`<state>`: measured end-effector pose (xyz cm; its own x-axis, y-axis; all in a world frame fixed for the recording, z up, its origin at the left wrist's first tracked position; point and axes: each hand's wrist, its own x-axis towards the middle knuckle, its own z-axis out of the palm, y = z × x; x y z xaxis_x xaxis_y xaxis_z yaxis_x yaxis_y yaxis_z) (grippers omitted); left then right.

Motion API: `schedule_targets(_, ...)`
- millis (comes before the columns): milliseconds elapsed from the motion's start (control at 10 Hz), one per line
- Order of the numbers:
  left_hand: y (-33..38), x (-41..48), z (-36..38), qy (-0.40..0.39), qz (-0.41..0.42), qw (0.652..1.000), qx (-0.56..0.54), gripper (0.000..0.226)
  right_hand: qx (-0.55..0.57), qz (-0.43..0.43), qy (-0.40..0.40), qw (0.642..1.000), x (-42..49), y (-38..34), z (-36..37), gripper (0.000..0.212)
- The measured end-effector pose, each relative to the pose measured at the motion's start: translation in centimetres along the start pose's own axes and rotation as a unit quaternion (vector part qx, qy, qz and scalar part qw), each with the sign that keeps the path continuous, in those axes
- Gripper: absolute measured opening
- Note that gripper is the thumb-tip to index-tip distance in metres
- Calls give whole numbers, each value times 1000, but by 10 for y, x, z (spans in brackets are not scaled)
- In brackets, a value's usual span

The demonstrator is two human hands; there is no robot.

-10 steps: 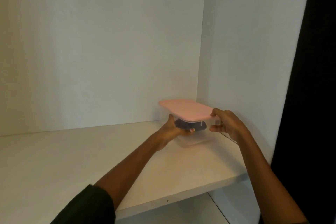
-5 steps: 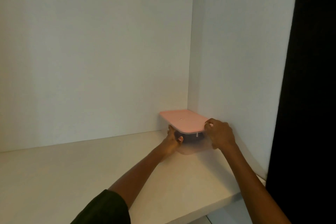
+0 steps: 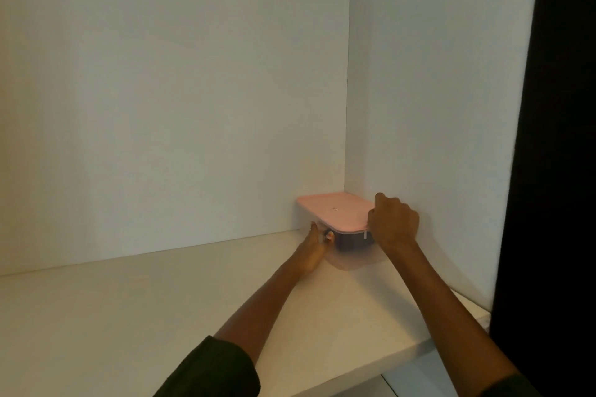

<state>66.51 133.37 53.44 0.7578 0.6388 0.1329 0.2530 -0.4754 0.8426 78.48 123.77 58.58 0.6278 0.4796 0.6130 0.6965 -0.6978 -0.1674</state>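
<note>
Two hands hold a clear container [image 3: 353,256] in the back right corner of the white shelf [image 3: 161,306]. It seems to sit on the board, just beside the side wall [image 3: 435,106]. The left hand [image 3: 314,246] grasps its left side low down, thumb on the front face, I think to guide the base. The right hand [image 3: 393,224] is curled over the near right corner of the pink lid [image 3: 335,209] and grips it, probably to steady the box from above. Putting it in the corner likely saves room. Something dark lies inside; I cannot tell what.
</note>
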Motion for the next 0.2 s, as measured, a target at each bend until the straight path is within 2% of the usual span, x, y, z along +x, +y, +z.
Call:
schedule_targets(100, -3, 2, -13, 102, -20, 993, 57, 70, 46, -48, 47, 997, 2, -18, -13, 19)
schedule_targets(200, -1, 1, -29, 232, 3, 962, 143, 75, 140, -120, 108, 977, 10, -45, -23, 26)
